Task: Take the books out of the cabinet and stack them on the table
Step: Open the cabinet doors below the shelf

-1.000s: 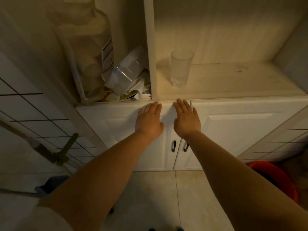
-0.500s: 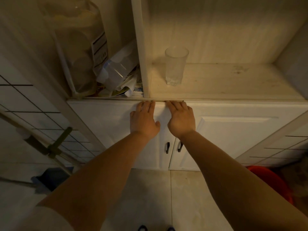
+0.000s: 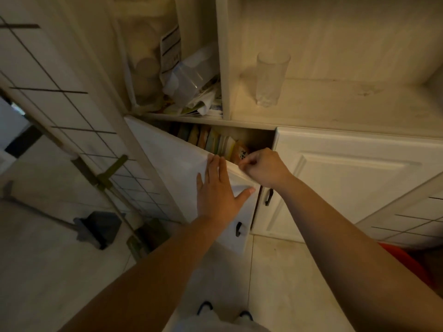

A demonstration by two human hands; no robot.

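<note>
The white cabinet's left door (image 3: pixel 167 164) stands partly open, swung toward me. Behind it a row of upright books (image 3: pixel 215 142) with pale coloured covers shows in the gap; their lower parts are hidden by the door. My left hand (image 3: pixel 218 188) lies flat on the door's front near its top edge, fingers spread. My right hand (image 3: pixel 263 167) is curled on the door's upper free corner, fingers pinching its edge, right in front of the nearest orange book. The right door (image 3: pixel 347 178) is closed. No table is in view.
An empty glass (image 3: pixel 271 80) stands on the open shelf above the right door. Plastic bags and papers (image 3: pixel 187 77) fill the left shelf nook. A mop handle (image 3: pixel 105 178) and grey dustpan (image 3: pixel 100 227) lean at the left; a red bucket (image 3: pixel 402 262) sits low right.
Both hands lay flat on the closed doors' top edge. The left door has since swung open, showing the books, and my right hand has curled onto its corner.
</note>
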